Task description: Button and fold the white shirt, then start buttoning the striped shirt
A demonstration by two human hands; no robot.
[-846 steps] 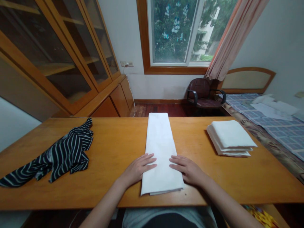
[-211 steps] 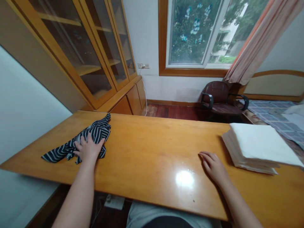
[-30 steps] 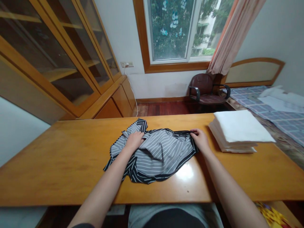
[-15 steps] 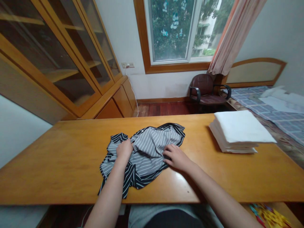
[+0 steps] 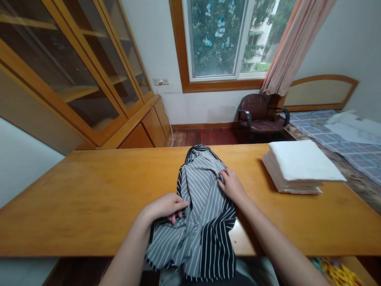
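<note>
A black-and-white striped garment [image 5: 202, 210] lies lengthwise on the wooden table [image 5: 89, 198], its near end hanging over the front edge toward my lap. My left hand [image 5: 165, 206] pinches the garment's left edge near the table's front, fingers curled on the cloth. My right hand [image 5: 232, 184] grips the fabric on its right side, farther back, fingers closed on a fold. A stack of folded white cloths [image 5: 300, 167] sits on the table to the right, apart from both hands.
A wooden cabinet with glass doors [image 5: 74, 75] stands at the left. Beyond the table are a window [image 5: 223, 37], a pink curtain [image 5: 294, 43], a dark armchair [image 5: 258, 115] and a bed with a checked cover [image 5: 348, 147].
The striped garment has been turned from lying crosswise to lying lengthwise and pulled toward me over the table edge. My left hand moved nearer, my right hand moved up along the right side.
</note>
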